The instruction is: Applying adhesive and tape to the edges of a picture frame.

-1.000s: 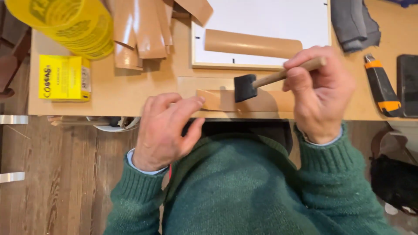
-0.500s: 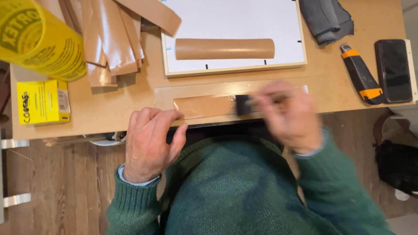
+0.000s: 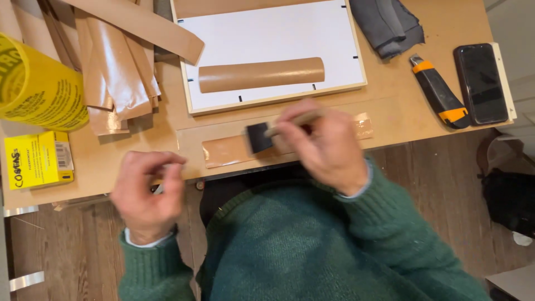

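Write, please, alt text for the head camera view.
The right hand draws a black foam brush along a brown paper strip on a wooden table. The left hand is at the table edge.

A small yellow rectangular box (image 3: 38, 160) with dark print and a white barcode label (image 3: 64, 155) is seen at the table's left edge. Just behind it, a large yellow cylindrical container (image 3: 36, 83) with dark lettering is laid. A black phone (image 3: 480, 82), its screen dark, is placed at the far right.
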